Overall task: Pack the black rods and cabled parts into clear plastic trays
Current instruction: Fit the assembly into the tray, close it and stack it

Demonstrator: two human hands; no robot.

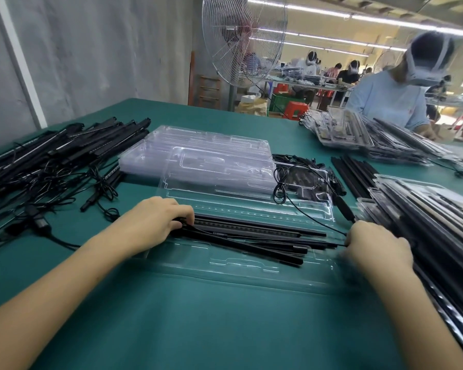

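At the near edge of the green table, a clear plastic tray is lying open, and a bundle of black rods is resting across its middle. The left hand is gripping the bundle's left ends, fingers curled together over them. The right hand is showing blurred at the tray's right edge; its fingers are curling inward and seem to be pinching a thin black cable, which is running back to a coil on the tray's far half. Beyond that, a stack of empty trays is sitting mid-table. To the left a tangled pile of cabled rods is spreading over the cloth; to the right packed trays are lying stacked, with loose rods lying just behind them. Farther off, another person is bending over more trays, and a standing fan is rising behind the table.
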